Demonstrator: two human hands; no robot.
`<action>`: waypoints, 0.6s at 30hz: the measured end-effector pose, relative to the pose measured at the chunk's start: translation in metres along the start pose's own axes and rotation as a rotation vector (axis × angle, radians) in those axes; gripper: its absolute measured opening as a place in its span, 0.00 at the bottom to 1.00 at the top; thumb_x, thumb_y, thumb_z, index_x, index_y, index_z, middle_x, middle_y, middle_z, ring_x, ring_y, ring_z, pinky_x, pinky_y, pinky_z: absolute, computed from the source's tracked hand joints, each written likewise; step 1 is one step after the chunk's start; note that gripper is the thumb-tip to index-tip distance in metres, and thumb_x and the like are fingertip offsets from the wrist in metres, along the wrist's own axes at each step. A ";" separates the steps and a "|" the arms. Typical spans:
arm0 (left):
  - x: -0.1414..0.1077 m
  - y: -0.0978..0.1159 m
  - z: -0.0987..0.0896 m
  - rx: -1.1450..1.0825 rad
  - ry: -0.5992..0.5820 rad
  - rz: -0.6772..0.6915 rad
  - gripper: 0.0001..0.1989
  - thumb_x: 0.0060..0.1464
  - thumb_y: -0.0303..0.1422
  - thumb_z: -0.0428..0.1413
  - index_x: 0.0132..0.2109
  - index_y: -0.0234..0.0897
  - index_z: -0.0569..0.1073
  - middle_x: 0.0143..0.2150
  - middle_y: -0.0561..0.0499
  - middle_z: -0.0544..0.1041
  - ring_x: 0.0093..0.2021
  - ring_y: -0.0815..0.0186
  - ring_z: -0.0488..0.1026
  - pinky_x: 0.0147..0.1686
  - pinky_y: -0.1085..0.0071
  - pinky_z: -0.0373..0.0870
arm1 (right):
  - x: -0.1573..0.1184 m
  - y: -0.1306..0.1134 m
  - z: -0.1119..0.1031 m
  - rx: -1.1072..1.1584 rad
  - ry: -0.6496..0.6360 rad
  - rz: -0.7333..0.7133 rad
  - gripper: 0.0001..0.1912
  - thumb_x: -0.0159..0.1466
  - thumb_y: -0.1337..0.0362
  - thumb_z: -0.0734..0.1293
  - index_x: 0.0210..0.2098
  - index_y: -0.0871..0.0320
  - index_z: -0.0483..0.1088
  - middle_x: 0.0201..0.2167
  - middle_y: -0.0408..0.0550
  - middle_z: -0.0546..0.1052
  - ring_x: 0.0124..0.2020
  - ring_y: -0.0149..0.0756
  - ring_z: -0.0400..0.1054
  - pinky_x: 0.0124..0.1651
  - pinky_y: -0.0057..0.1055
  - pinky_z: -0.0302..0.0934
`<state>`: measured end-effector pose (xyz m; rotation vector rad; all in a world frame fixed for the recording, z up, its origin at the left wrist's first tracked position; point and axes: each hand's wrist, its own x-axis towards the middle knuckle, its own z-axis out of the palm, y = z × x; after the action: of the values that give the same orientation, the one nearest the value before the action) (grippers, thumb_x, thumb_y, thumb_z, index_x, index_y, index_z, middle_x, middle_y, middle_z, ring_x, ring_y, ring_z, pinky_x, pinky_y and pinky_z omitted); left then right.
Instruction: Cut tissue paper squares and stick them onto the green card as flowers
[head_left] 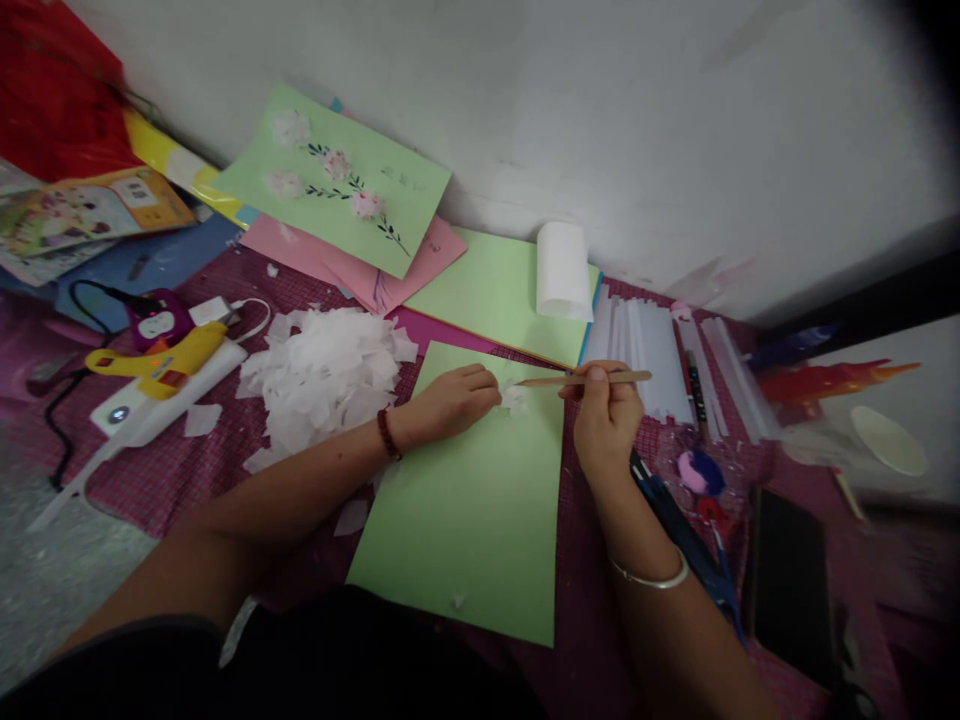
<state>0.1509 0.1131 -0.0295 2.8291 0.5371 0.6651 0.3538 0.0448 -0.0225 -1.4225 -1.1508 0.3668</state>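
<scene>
A light green sheet (480,510) lies in front of me, with a small white tissue cluster (514,398) near its top edge. My right hand (606,410) is closed around a thin wooden stick (551,381), whose tip points left and reaches the cluster. Just left of the cluster, my left hand (454,402) rests over the sheet with its fingers together; anything between its fingertips is too small to make out. A heap of white paper pieces (326,370) lies beyond my left forearm.
At the left, a yellow glue gun (161,368) rests on a white power strip (172,395). A flower picture (337,190) and a white roll (562,270) are at the back. White strips (637,350), scissors (682,530) and a dark phone-like object (791,585) are on the right.
</scene>
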 end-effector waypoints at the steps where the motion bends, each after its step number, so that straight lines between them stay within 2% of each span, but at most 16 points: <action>1: 0.000 -0.001 0.000 0.009 0.038 -0.013 0.14 0.65 0.26 0.45 0.34 0.35 0.72 0.36 0.46 0.76 0.38 0.65 0.69 0.40 0.69 0.69 | 0.000 -0.002 0.000 0.013 0.011 -0.007 0.15 0.70 0.55 0.58 0.32 0.56 0.67 0.27 0.42 0.71 0.22 0.29 0.68 0.26 0.29 0.63; 4: 0.001 -0.003 0.002 0.024 0.229 -0.107 0.12 0.65 0.28 0.46 0.35 0.36 0.72 0.36 0.46 0.76 0.39 0.66 0.70 0.41 0.69 0.69 | 0.002 -0.007 -0.002 0.027 0.037 -0.032 0.15 0.70 0.56 0.58 0.32 0.56 0.68 0.25 0.41 0.70 0.22 0.29 0.68 0.27 0.29 0.62; 6: 0.002 -0.002 0.006 0.015 0.298 -0.134 0.12 0.65 0.28 0.47 0.35 0.36 0.72 0.36 0.46 0.76 0.39 0.65 0.70 0.41 0.68 0.69 | 0.003 -0.009 -0.002 0.037 0.054 -0.042 0.14 0.70 0.56 0.58 0.32 0.56 0.67 0.24 0.40 0.70 0.21 0.30 0.68 0.27 0.30 0.62; 7: 0.003 -0.001 0.008 0.001 0.279 -0.122 0.12 0.65 0.28 0.47 0.34 0.36 0.72 0.35 0.46 0.76 0.39 0.65 0.70 0.41 0.68 0.69 | 0.004 -0.009 -0.003 0.043 0.059 -0.046 0.14 0.70 0.57 0.58 0.32 0.56 0.67 0.24 0.40 0.70 0.21 0.30 0.67 0.26 0.30 0.62; 12: 0.006 0.004 0.016 -0.069 0.018 -0.050 0.12 0.65 0.27 0.48 0.36 0.34 0.74 0.37 0.45 0.77 0.40 0.64 0.71 0.42 0.68 0.70 | 0.003 -0.008 -0.004 0.011 0.028 -0.051 0.14 0.70 0.57 0.57 0.32 0.55 0.68 0.25 0.41 0.71 0.22 0.31 0.68 0.26 0.31 0.62; 18: 0.004 0.005 0.015 -0.035 -0.033 -0.016 0.13 0.65 0.27 0.47 0.36 0.32 0.74 0.36 0.44 0.77 0.39 0.64 0.71 0.43 0.67 0.70 | -0.003 -0.015 -0.003 -0.148 -0.103 -0.139 0.14 0.70 0.59 0.57 0.32 0.55 0.68 0.24 0.42 0.73 0.24 0.33 0.70 0.29 0.32 0.62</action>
<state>0.1623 0.1090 -0.0398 2.7954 0.5371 0.6172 0.3488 0.0377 -0.0097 -1.4549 -1.3759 0.2641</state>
